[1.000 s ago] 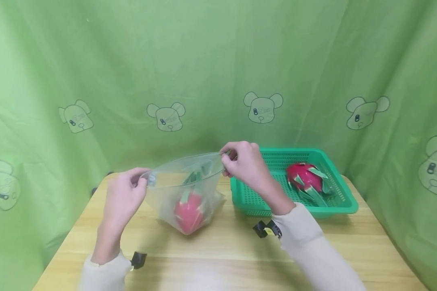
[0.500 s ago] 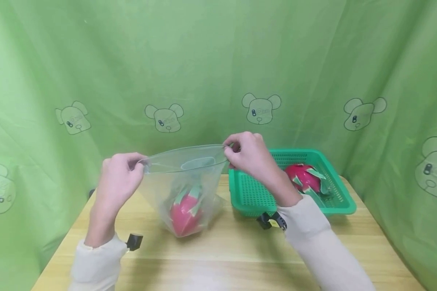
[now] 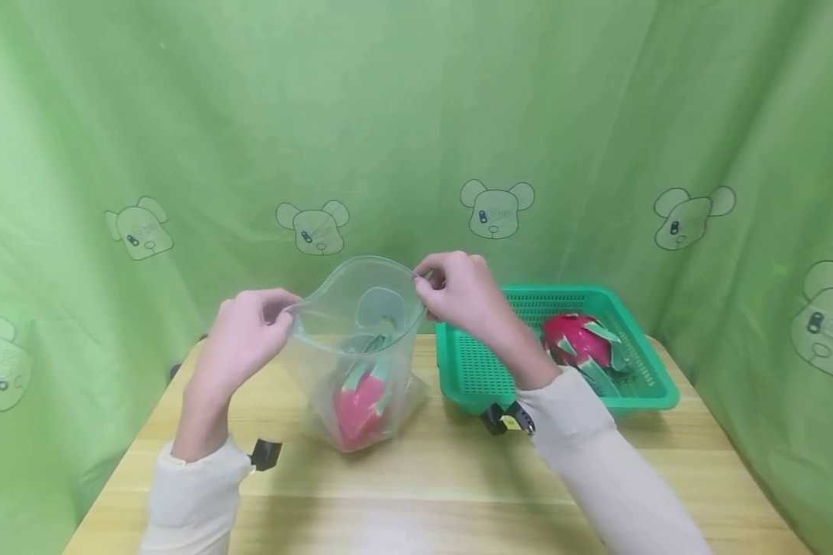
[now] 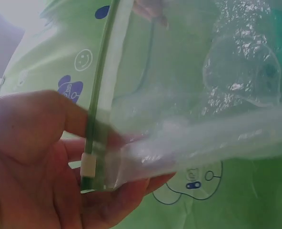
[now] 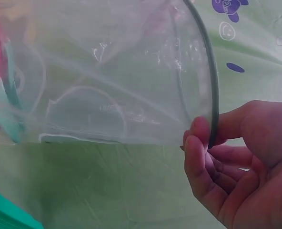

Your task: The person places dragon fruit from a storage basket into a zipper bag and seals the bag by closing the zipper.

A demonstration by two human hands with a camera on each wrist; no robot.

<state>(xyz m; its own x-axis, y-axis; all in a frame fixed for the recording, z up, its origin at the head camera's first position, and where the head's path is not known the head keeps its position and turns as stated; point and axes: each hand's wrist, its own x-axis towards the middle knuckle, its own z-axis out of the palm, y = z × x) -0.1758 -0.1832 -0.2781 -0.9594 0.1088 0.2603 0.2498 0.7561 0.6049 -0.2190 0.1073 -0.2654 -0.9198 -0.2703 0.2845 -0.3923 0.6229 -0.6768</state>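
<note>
A translucent zip bag (image 3: 312, 362) stands on the table with its mouth spread wide and rounded. Inside, at the bottom, lies a pink dragon fruit (image 3: 361, 408) with green scales. My left hand (image 3: 246, 331) pinches the left end of the bag's rim, beside a small pale slider (image 4: 88, 165) on the zip strip. At the opposite end, my right hand (image 3: 461, 293) pinches the rim between thumb and fingers, as the right wrist view shows. A second dragon fruit (image 3: 578, 339) lies in the green basket (image 3: 649, 401), right of the bag.
The wooden table (image 3: 416, 509) carries the bag and the basket. A green curtain (image 3: 403, 116) with bear-head drawings hangs behind and at both sides. My right forearm passes over the basket's front left corner.
Both hands first rose, lifting and stretching the rim. Since then they have come closer together, and the bag's mouth has bulged open. The basket and its fruit stay put.
</note>
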